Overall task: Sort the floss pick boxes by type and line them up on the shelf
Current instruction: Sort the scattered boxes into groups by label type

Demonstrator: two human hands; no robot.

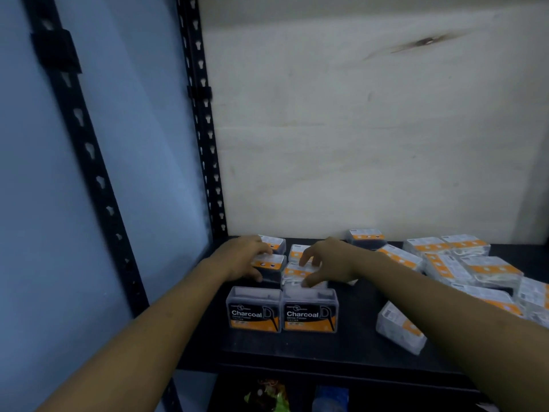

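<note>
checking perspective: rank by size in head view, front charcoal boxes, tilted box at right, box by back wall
1. left Charcoal box and right Charcoal box: alike
2. tilted box: close, unsure
3. back box: smallest, but farthest

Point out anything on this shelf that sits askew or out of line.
A lone box lies tipped and turned at the front right, apart from the two upright Charcoal boxes. The pile at the right lies jumbled at mixed angles.
</note>
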